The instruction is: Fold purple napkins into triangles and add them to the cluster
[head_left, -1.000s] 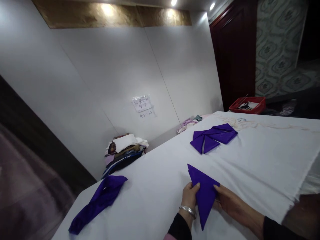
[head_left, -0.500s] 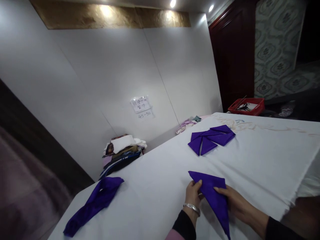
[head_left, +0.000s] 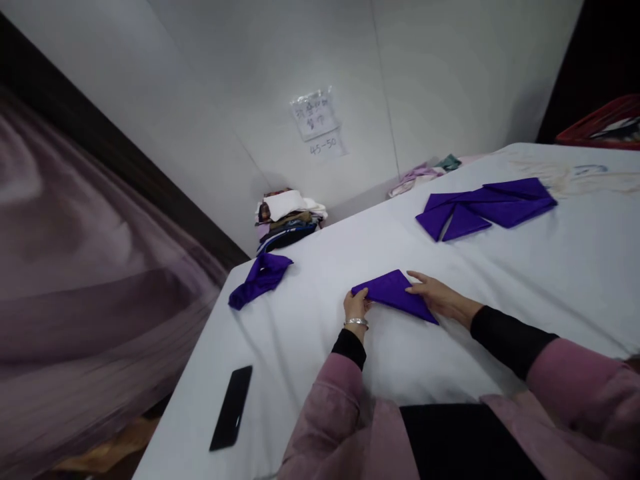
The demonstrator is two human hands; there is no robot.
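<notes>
A purple cloth (head_left: 395,291), folded into a triangle, is between my two hands just above or on the white-covered table (head_left: 320,373). My left hand (head_left: 356,305), with a silver bracelet at the wrist, grips its left corner with the thumb on top. At its right side, my right hand (head_left: 434,293) pinches the cloth, thumb on the near face and index finger stretched along the edge. Farther right lie several folded purple cloths (head_left: 505,203), overlapping in a row. A crumpled purple cloth (head_left: 261,279) rests near the table's left edge.
A black phone-like slab (head_left: 231,408) lies at the near left. Folded clothes (head_left: 289,220) are stacked beyond the far edge, with more fabric (head_left: 420,177) farther right. A red basket (head_left: 603,127) stands at the far right. A pinkish curtain (head_left: 90,280) hangs at left.
My view has tilted down and turned left, bringing the black slab into sight. The held triangle has swung from pointing toward me to lying more sideways. Both hands still hold it.
</notes>
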